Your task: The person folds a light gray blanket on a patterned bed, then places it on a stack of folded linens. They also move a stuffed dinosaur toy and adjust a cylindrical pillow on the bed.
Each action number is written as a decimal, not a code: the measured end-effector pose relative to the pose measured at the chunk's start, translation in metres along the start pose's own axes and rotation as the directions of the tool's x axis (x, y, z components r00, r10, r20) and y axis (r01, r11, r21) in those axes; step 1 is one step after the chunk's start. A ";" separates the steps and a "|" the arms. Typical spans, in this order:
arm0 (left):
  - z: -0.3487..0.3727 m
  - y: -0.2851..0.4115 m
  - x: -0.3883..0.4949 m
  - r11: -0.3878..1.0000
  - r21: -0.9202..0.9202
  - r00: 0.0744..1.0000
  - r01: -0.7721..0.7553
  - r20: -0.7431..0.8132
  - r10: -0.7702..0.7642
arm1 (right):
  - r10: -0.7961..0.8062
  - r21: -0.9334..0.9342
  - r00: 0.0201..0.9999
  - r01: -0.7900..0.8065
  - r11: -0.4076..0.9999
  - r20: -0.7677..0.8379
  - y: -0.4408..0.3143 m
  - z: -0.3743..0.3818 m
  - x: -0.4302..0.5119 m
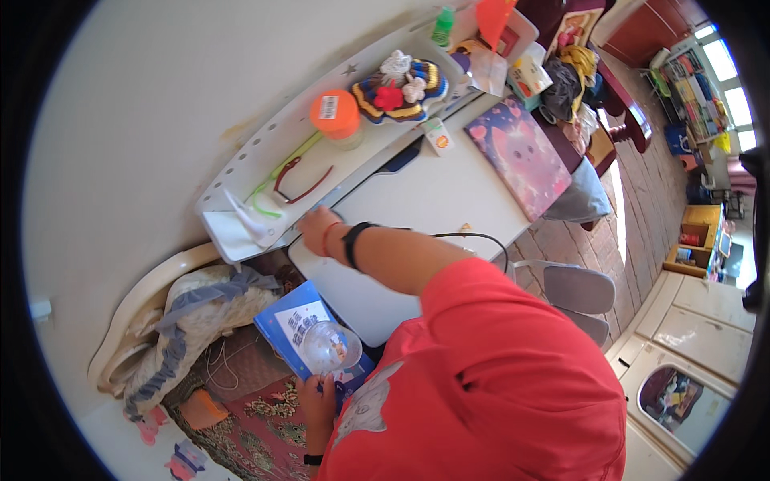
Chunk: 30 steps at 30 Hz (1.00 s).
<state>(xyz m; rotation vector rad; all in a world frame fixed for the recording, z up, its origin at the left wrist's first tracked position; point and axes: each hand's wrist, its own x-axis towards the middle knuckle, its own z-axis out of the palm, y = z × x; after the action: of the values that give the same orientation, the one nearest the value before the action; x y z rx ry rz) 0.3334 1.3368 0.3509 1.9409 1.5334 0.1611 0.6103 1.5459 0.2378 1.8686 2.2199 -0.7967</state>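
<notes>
My left hand (316,400) grips the lower edge of a blue book (283,321) whose cover bears writing. A clear plastic cup (332,347) with small scraps in it rests against the cover, close to my fingers. My right hand (319,229) reaches across to the front edge of the white desktop shelf (225,237), beside the white desk (385,306). What its fingers touch there is hidden. On the shelf near it lie red-framed glasses (295,195), a white tapered object (249,219) and a green strap (263,204).
An orange-lidded jar (337,117) and a crocheted item (400,90) stand farther along the shelf. A pink cat-print folder (520,156) lies on the desk. A black cable (481,236) crosses the desk edge near a grey chair (577,288). A patterned bed cover (264,433) lies below.
</notes>
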 end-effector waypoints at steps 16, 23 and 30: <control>0.000 -0.009 0.016 0.998 0.068 0.995 0.018 0.099 -0.025 | 0.503 0.668 0.638 0.024 0.744 -0.583 0.103 0.052 -0.085; -0.002 -0.004 0.017 0.988 0.140 0.988 0.063 0.132 -0.081 | 0.914 0.812 0.300 -0.439 0.386 -0.272 0.303 0.063 -0.092; -0.005 -0.009 0.023 0.956 0.277 0.984 -0.098 0.172 0.051 | 0.945 0.868 0.226 -0.390 0.309 -0.236 0.290 0.084 -0.084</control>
<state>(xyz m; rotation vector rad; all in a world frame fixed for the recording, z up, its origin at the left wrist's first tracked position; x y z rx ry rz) 0.3304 1.3611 0.3430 2.1769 1.4379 -0.1951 0.8849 1.4595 0.1129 3.7204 0.6421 -0.6501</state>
